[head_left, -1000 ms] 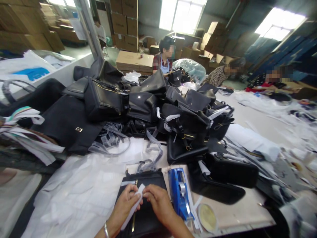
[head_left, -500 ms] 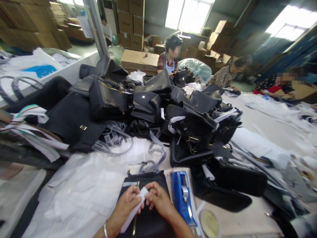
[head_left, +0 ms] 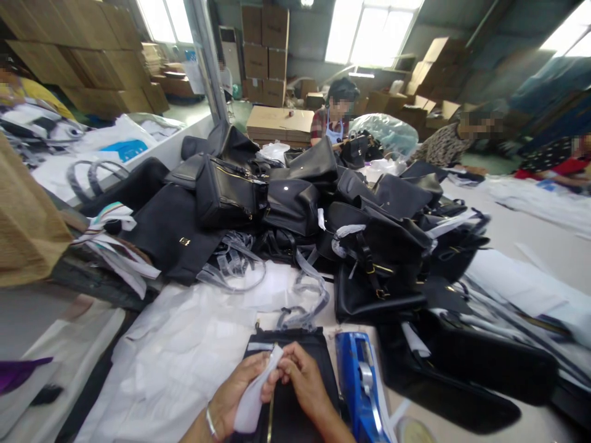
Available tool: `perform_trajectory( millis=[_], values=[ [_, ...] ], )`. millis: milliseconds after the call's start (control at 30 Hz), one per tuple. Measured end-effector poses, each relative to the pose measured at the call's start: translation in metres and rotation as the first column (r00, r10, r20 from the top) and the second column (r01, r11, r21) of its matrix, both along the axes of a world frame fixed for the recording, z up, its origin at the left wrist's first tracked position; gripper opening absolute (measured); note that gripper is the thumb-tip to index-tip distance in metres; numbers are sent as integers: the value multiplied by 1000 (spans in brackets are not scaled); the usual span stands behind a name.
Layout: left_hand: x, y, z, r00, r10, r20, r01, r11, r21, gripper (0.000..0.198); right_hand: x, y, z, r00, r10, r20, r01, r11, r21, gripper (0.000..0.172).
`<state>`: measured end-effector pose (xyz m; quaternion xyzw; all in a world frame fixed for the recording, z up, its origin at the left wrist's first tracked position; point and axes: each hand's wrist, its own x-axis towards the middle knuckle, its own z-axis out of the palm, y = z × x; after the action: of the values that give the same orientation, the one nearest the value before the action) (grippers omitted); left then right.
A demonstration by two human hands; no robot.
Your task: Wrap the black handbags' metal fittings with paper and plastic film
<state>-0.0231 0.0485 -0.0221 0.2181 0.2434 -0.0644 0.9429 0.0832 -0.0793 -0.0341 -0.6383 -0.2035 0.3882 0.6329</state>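
Note:
My left hand [head_left: 235,389] is closed on a narrow white strip [head_left: 252,403] that looks like paper or thin foam. The strip slants up across the fingers, its wide end hanging below. At its upper end my right hand [head_left: 302,376] is closed, thumb and fingers pinching the strip's edge. Both hands are over a flat black bag [head_left: 323,351] with gold zippers, lying on the table. Plastic-wrapped handles [head_left: 307,307] stretch out above its far edge. Just right of the bag stands a blue tape dispenser [head_left: 353,375].
A heap of black bags [head_left: 295,203] fills the table's middle. White sheets [head_left: 175,351] spread at left, and an open black bag [head_left: 462,381] lies at right. A tape roll [head_left: 412,431] sits at the bottom edge. Several co-workers are farther back, one in a blue apron [head_left: 333,131].
The view has swung left, so everything appears shifted right. Both hands stay at the white strip, which is turned more broadly toward me.

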Motion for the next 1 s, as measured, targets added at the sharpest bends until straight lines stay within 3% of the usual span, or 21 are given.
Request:
perform_trajectory(
  millis=[133,233,333,433,567,733,867,1000],
  values=[
    [-1,-5,3,1000,27,-15,-24,983,183,22,7,-11,7,1000,-21,-12,20,996,-85,30],
    [1,-13,7,1000,7,-9,-3,927,375,27,7,-12,19,1000,28,-12,-29,991,-131,37],
    [4,-23,8,1000,0,-29,15,841,540,29,6,-4,28,970,131,205,-81,968,-236,22],
    [5,-29,5,998,50,-34,-18,778,628,29,5,4,27,910,163,381,-32,944,-328,19],
    [-1,-28,6,991,79,-105,3,783,621,40,3,12,16,934,131,332,-15,944,-328,23],
    [-21,-20,22,989,-60,-136,122,855,505,45,-3,8,6,994,-11,112,38,970,-240,39],
    [-30,-19,27,988,-3,-157,75,888,454,42,-22,-10,5,992,-106,-73,93,982,-165,51],
    [-30,-23,22,988,68,-141,2,894,448,41,-50,-15,4,990,-46,-134,38,997,-61,45]
  ],
)
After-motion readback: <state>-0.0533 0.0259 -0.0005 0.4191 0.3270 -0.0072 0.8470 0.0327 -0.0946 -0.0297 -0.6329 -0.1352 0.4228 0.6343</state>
